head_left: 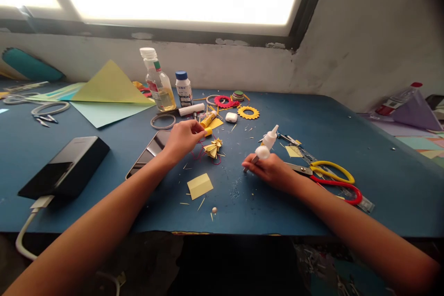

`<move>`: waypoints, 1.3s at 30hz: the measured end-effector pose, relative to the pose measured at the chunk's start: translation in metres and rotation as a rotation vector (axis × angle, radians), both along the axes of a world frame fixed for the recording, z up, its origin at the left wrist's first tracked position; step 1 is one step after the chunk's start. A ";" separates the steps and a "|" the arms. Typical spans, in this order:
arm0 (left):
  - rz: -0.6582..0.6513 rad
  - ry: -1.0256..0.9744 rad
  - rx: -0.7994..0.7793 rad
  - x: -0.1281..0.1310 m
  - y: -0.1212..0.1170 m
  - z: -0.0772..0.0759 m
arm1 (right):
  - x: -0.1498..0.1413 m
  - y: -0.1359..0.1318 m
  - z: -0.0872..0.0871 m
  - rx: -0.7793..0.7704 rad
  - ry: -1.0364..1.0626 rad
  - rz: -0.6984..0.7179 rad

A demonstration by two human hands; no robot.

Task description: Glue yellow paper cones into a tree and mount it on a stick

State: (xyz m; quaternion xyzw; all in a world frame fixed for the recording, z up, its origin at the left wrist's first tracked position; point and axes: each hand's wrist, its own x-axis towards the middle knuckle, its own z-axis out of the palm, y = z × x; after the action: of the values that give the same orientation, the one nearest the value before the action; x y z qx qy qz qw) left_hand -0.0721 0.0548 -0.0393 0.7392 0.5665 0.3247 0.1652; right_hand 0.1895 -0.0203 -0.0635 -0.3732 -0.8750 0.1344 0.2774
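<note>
My left hand [187,138] is pinched at a small yellow paper piece [208,132], above the edge of a dark phone [147,152]. Just right of it lies a folded pale-yellow paper ornament [212,148] with red thread around it. My right hand [268,170] is closed around a thin greyish tool [252,163], its tip pointing down-left at the table; its kind is unclear. A white rounded thing [262,151] shows at that hand. Directly behind stands a white glue bottle [270,138] with a pointed nozzle. A creased yellow paper rectangle [200,186] lies between my hands.
Scissors [333,178] with red and yellow handles lie beside my right wrist. A black power bank [65,166] sits left. Behind are a clear bottle [159,85], a blue-capped bottle [183,89], a white earbud case [231,117] and a yellow scalloped ring [248,112].
</note>
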 end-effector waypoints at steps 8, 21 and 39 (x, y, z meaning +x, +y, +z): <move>-0.017 0.014 0.009 -0.004 0.008 -0.011 | -0.021 -0.014 0.004 -0.077 0.078 0.076; -0.001 0.086 -0.006 0.000 0.007 -0.011 | -0.023 -0.014 -0.009 0.050 -0.071 0.022; -0.068 0.019 0.013 0.000 0.007 -0.018 | -0.038 -0.024 0.000 -0.031 0.015 0.237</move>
State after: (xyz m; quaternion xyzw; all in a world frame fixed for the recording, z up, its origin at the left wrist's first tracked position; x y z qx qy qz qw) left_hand -0.0717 0.0621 -0.0570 0.7621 0.5405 0.3156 0.1660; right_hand 0.1514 -0.0440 -0.0637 -0.2702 -0.9088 0.1828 0.2603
